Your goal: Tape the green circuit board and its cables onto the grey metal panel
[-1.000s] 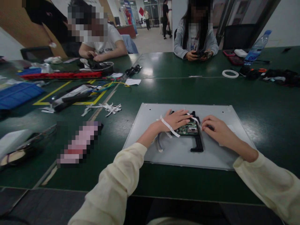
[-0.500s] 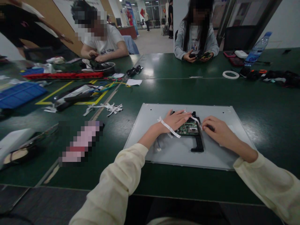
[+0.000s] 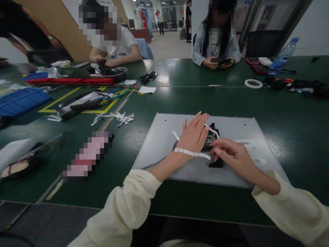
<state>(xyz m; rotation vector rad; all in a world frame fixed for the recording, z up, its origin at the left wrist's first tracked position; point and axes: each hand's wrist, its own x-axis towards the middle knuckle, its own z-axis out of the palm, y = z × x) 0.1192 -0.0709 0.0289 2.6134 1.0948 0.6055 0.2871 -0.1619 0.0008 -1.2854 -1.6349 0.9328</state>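
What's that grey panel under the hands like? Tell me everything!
The grey panel is flat, rectangular, metal-looking, lying on the green table. Dark holes show near its far corners, pale labels at right. A black bracket and circuit board sit on it. Whether left hand or right hand touches it is unclear.

I work in dim, flat light — pale glare pools on the glossy green counter [image 3: 185, 99], one patch far ahead, another right of my right fingers [image 3: 224, 144]. Beneath the near edge it's almost black; the left side smears and stretches — pixel blocks mask patches.
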